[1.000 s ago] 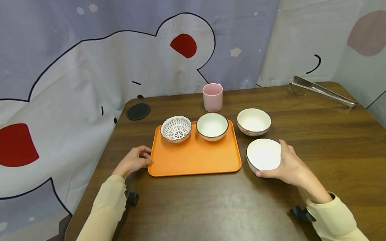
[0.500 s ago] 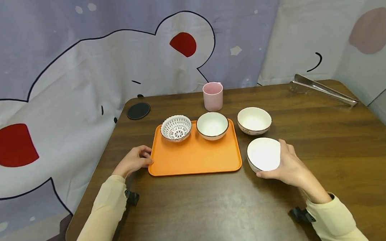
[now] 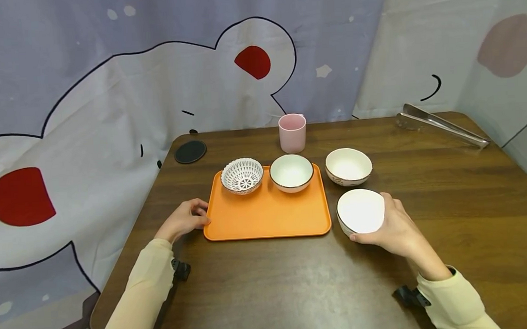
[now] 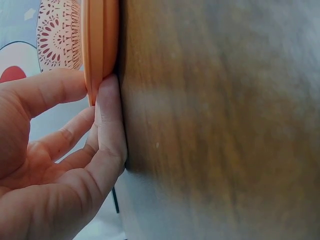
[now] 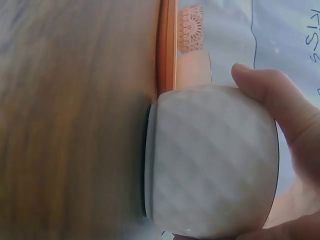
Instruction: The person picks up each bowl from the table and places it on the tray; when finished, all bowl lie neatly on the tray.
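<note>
My left hand (image 3: pixel 184 221) pinches the left rim of an orange tray (image 3: pixel 266 216) lying on the table; in the left wrist view the tray edge (image 4: pixel 100 45) sits between the thumb and a finger. My right hand (image 3: pixel 394 230) holds a white bowl (image 3: pixel 361 212) by its rim and side, just right of the tray. The right wrist view shows that bowl's diamond-textured wall (image 5: pixel 215 160), upright, its base at the tabletop. Along the tray's back stand a black-and-white patterned bowl (image 3: pixel 242 176) and a pale green bowl (image 3: pixel 292 173).
Behind the held bowl stands another white bowl (image 3: pixel 348 166). A pink mug (image 3: pixel 292 134) is at the table's back, with a black round coaster (image 3: pixel 190 152) at back left. Metal tongs (image 3: pixel 443 125) lie at back right. A printed curtain (image 3: pixel 176 90) hangs behind the table.
</note>
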Tool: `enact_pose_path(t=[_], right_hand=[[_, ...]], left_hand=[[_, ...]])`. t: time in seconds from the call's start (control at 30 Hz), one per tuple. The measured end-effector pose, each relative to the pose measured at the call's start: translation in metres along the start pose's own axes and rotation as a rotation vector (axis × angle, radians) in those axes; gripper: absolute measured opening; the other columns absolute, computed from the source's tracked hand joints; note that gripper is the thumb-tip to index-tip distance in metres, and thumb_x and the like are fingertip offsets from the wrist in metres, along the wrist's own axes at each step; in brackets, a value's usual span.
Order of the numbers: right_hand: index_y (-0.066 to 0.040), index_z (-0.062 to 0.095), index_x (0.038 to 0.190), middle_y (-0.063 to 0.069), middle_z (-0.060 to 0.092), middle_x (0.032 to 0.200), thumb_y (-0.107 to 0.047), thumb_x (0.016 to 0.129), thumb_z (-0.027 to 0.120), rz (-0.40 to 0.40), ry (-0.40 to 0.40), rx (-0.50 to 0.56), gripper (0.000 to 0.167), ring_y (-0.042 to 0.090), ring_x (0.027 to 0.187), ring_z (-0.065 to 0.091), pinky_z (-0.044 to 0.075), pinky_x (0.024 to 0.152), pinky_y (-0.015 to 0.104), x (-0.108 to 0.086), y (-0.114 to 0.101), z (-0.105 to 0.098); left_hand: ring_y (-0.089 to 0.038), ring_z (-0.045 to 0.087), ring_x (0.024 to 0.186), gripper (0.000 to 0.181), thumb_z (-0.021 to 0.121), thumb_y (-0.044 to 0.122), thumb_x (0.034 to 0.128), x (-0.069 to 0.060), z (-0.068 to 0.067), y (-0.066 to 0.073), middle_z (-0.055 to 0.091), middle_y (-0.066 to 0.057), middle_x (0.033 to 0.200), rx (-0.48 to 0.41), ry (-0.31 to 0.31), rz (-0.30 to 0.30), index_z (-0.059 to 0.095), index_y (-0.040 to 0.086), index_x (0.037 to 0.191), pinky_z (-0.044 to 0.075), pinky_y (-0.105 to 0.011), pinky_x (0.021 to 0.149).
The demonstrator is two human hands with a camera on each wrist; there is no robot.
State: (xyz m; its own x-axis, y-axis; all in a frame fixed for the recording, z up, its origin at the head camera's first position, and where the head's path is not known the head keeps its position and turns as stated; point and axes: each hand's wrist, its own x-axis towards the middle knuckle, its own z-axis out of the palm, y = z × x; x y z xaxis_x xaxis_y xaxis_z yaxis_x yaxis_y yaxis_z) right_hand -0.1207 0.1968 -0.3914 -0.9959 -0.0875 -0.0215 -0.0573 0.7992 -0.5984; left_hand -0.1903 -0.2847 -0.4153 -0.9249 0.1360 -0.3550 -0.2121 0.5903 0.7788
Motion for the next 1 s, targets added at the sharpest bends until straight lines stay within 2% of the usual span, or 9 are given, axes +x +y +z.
enact_pose_path(t=[0.43, 0.7, 1.0], right_hand=[[0.007, 0.025, 0.141, 0.033, 0.041, 0.128, -0.052, 0.06, 0.089, -0.022, -0.004, -0.003, 0.119, 0.048, 0.108, 0.051, 0.049, 0.083, 0.059, -0.0012, -0.0011, 0.0006], [0.006, 0.025, 0.143, 0.032, 0.041, 0.129, -0.051, 0.059, 0.09, -0.039, 0.023, 0.006, 0.12, 0.048, 0.11, 0.05, 0.047, 0.084, 0.061, -0.0022, -0.0011, -0.0021], [0.003, 0.027, 0.142, 0.03, 0.043, 0.126, -0.052, 0.058, 0.09, -0.047, 0.042, 0.013, 0.118, 0.047, 0.109, 0.051, 0.047, 0.084, 0.061, -0.0036, -0.0043, -0.007]], left_hand=[[-0.02, 0.059, 0.084, 0.043, 0.063, 0.004, 0.088, 0.001, 0.001, 0.0003, 0.052, -0.012, 0.098, -0.003, -0.002, -0.015, 0.049, -0.004, 0.128, 0.057, -0.031, 0.08], [-0.021, 0.06, 0.085, 0.043, 0.064, 0.005, 0.0885, -0.0009, 0.0, 0.0005, 0.053, -0.012, 0.099, 0.004, 0.002, -0.019, 0.049, -0.004, 0.128, 0.057, -0.032, 0.081], [-0.019, 0.059, 0.082, 0.045, 0.064, 0.003, 0.0872, -0.0054, 0.0011, 0.0035, 0.051, -0.01, 0.096, -0.025, -0.016, 0.034, 0.048, -0.007, 0.127, 0.057, -0.032, 0.079]])
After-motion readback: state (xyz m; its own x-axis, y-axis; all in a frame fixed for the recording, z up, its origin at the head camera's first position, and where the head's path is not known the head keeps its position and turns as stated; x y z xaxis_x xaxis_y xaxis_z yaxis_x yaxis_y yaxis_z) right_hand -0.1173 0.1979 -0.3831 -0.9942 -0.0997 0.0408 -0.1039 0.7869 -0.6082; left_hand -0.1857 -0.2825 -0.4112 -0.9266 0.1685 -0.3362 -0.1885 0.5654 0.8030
